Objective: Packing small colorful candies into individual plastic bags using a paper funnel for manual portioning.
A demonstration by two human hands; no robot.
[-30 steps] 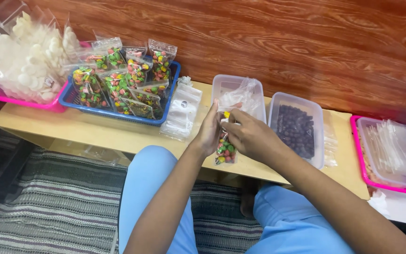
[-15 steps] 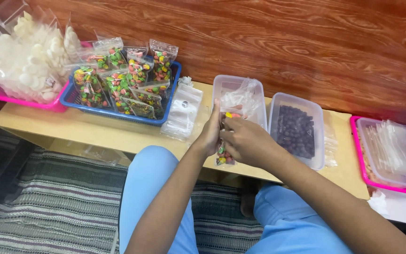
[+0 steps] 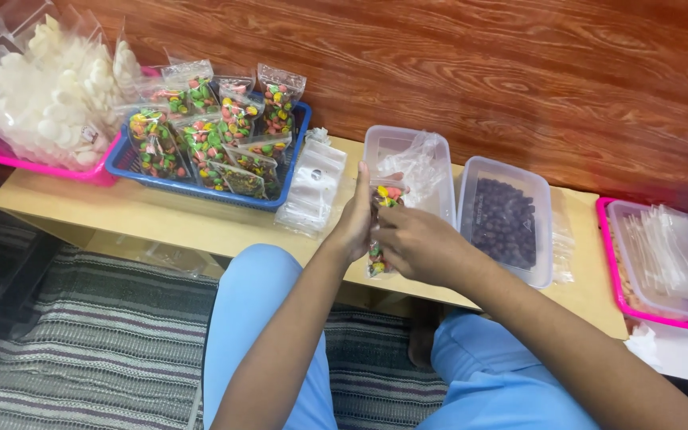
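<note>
I see low pale wooden table (image 3: 161, 219) against reddish wood-panel wall (image 3: 519, 72); striped grey rug (image 3: 81, 350) below; left hand (image 3: 353, 219) and right hand (image 3: 416, 243) both pinching small clear bag of coloured sweets (image 3: 380, 231) over table's front edge, just before clear tub (image 3: 408, 163); blue tray (image 3: 280, 187) of filled bags left; tub of dark pieces (image 3: 505, 219) right; pink tray (image 3: 654, 314) far right.
</note>
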